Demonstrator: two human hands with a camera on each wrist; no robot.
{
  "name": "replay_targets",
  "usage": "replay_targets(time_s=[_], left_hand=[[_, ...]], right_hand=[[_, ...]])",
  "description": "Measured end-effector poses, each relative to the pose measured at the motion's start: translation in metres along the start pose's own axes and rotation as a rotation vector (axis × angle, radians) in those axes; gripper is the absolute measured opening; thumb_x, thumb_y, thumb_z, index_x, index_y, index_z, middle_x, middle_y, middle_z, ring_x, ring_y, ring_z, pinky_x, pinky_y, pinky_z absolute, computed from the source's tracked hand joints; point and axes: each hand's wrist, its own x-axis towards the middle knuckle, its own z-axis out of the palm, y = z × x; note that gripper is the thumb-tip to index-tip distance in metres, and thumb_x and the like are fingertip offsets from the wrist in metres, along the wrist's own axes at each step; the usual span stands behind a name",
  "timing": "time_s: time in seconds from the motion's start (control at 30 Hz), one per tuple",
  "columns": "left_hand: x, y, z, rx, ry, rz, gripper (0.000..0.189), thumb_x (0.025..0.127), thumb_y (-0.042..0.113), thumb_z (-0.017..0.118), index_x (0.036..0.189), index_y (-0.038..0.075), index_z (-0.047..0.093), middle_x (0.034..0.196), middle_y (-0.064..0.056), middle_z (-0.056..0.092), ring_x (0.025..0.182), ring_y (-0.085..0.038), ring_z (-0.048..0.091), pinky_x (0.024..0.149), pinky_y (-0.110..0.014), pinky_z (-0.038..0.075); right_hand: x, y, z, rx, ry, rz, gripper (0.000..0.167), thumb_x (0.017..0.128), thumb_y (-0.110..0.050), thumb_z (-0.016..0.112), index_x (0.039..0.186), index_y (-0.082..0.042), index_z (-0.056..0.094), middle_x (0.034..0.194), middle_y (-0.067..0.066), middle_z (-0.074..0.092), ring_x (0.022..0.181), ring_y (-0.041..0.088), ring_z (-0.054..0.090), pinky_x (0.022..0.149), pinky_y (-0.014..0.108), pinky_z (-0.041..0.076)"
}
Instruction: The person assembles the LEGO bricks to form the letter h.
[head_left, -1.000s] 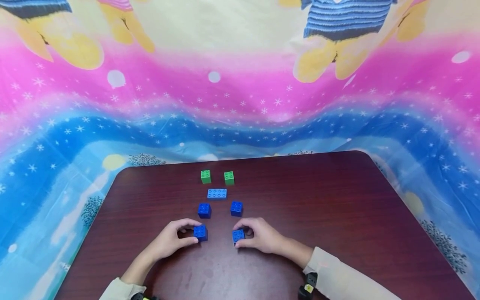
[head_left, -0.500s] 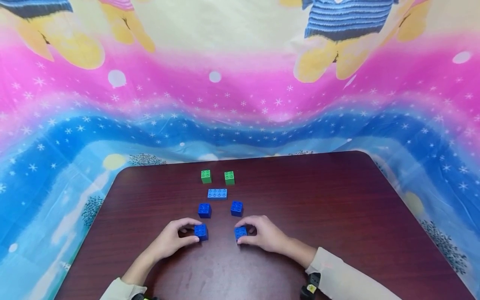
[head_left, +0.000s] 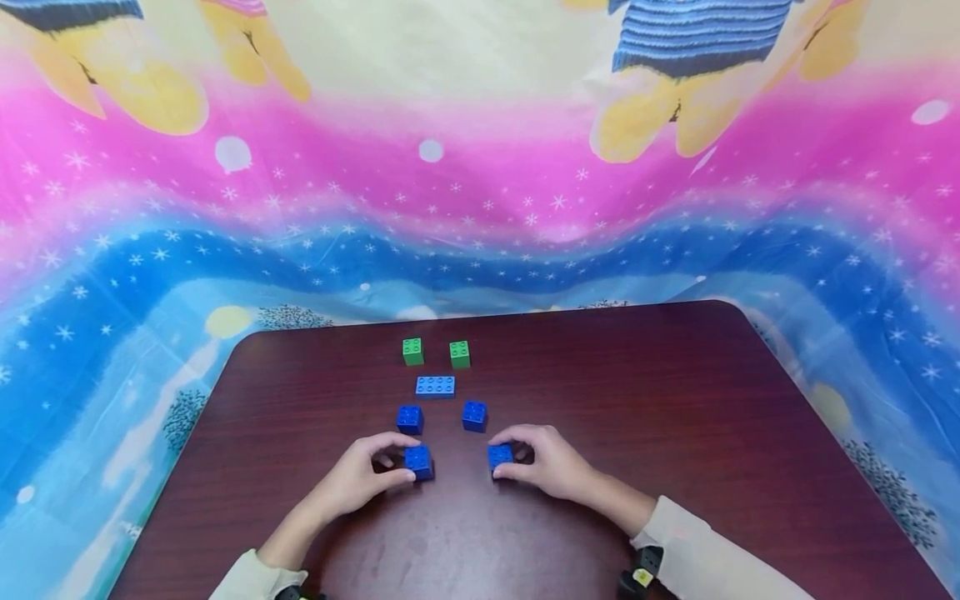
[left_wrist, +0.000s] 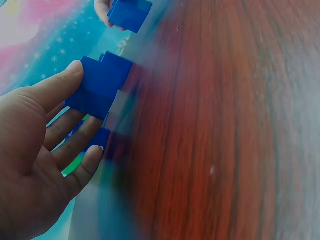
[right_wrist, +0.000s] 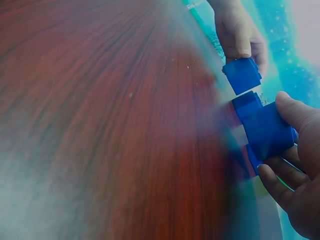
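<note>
Near the middle of the table, my left hand [head_left: 356, 479] pinches a dark blue toy building brick [head_left: 417, 462] between thumb and fingers. In the left wrist view, the thumb presses one side of that brick [left_wrist: 92, 90]. Opposite, my right hand [head_left: 551, 462] pinches a second dark blue brick [head_left: 500, 457]; the right wrist view shows this brick [right_wrist: 270, 131] up close, its studs mostly hidden. A gap separates the two held bricks. Just beyond them stand a left dark blue brick [head_left: 410, 420] and a right dark blue brick [head_left: 475, 416], apart from each other.
Farther back lie a lighter blue long brick [head_left: 435, 387] and two green bricks, one left [head_left: 412, 352] and one right [head_left: 460, 354]. The dark wooden table [head_left: 637, 392] ends at a patterned cloth backdrop [head_left: 480, 208].
Both hands have shifted right with their bricks, the right hand also slightly away from the body. The gap between the held bricks is a little wider than one second ago. The other bricks stay put.
</note>
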Motion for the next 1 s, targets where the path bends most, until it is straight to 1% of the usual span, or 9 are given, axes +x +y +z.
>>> replay_targets(time_s=[0.1, 0.2, 0.33, 0.4, 0.6, 0.8, 1.0], left_hand=[[0.004, 0.003, 0.006, -0.01, -0.012, 0.012, 0.035, 0.09, 0.021, 0.08, 0.123, 0.015, 0.071, 0.118, -0.004, 0.07, 0.094, -0.017, 0.066, 0.077, -0.03, 0.056], [0.008, 0.006, 0.013, -0.027, -0.02, 0.028, 0.035, 0.089, 0.02, 0.08, 0.123, 0.014, 0.071, 0.116, -0.005, 0.07, 0.091, -0.02, 0.066, 0.076, -0.03, 0.055], [0.015, 0.011, 0.025, -0.052, -0.024, 0.046, 0.035, 0.088, 0.018, 0.082, 0.121, 0.013, 0.071, 0.113, -0.004, 0.071, 0.092, -0.023, 0.066, 0.076, -0.033, 0.056], [0.02, 0.014, 0.032, -0.056, -0.03, 0.053, 0.035, 0.088, 0.018, 0.082, 0.12, 0.014, 0.072, 0.113, -0.002, 0.072, 0.092, -0.023, 0.067, 0.076, -0.033, 0.056], [0.035, 0.023, 0.049, -0.051, -0.056, 0.074, 0.034, 0.088, 0.022, 0.082, 0.12, 0.017, 0.071, 0.115, 0.001, 0.071, 0.096, -0.021, 0.065, 0.077, -0.032, 0.055], [0.047, 0.028, 0.063, -0.038, -0.075, 0.105, 0.036, 0.089, 0.022, 0.081, 0.123, 0.016, 0.07, 0.118, 0.001, 0.07, 0.1, -0.02, 0.066, 0.079, -0.032, 0.056], [0.057, 0.035, 0.075, -0.043, -0.09, 0.126, 0.037, 0.088, 0.02, 0.082, 0.122, 0.014, 0.07, 0.11, 0.002, 0.071, 0.097, -0.019, 0.067, 0.076, -0.03, 0.056]], right_hand=[[-0.004, 0.002, -0.004, -0.01, 0.012, 0.007, 0.038, 0.09, -0.032, 0.079, 0.121, -0.011, 0.072, 0.111, -0.003, 0.072, 0.089, 0.009, 0.065, 0.079, 0.031, 0.057], [-0.008, 0.003, -0.008, -0.019, 0.029, 0.019, 0.037, 0.09, -0.032, 0.08, 0.121, -0.013, 0.072, 0.111, -0.003, 0.071, 0.089, 0.009, 0.065, 0.078, 0.031, 0.057], [-0.011, 0.004, -0.014, -0.021, 0.046, 0.029, 0.036, 0.09, -0.031, 0.08, 0.121, -0.015, 0.071, 0.11, -0.003, 0.071, 0.088, 0.009, 0.064, 0.077, 0.032, 0.058], [-0.013, 0.003, -0.017, -0.018, 0.051, 0.026, 0.037, 0.09, -0.031, 0.079, 0.121, -0.014, 0.071, 0.11, -0.003, 0.071, 0.088, 0.01, 0.065, 0.077, 0.032, 0.058], [-0.016, 0.002, -0.024, -0.007, 0.091, 0.001, 0.038, 0.09, -0.028, 0.08, 0.122, -0.008, 0.071, 0.11, -0.001, 0.072, 0.089, 0.011, 0.066, 0.077, 0.031, 0.058], [-0.02, 0.0, -0.032, 0.002, 0.123, -0.001, 0.038, 0.09, -0.026, 0.08, 0.122, -0.008, 0.071, 0.11, -0.001, 0.071, 0.087, 0.013, 0.065, 0.076, 0.031, 0.058], [-0.025, 0.0, -0.036, 0.02, 0.143, -0.004, 0.038, 0.09, -0.026, 0.08, 0.122, -0.009, 0.071, 0.111, 0.0, 0.071, 0.087, 0.016, 0.066, 0.077, 0.033, 0.059]])
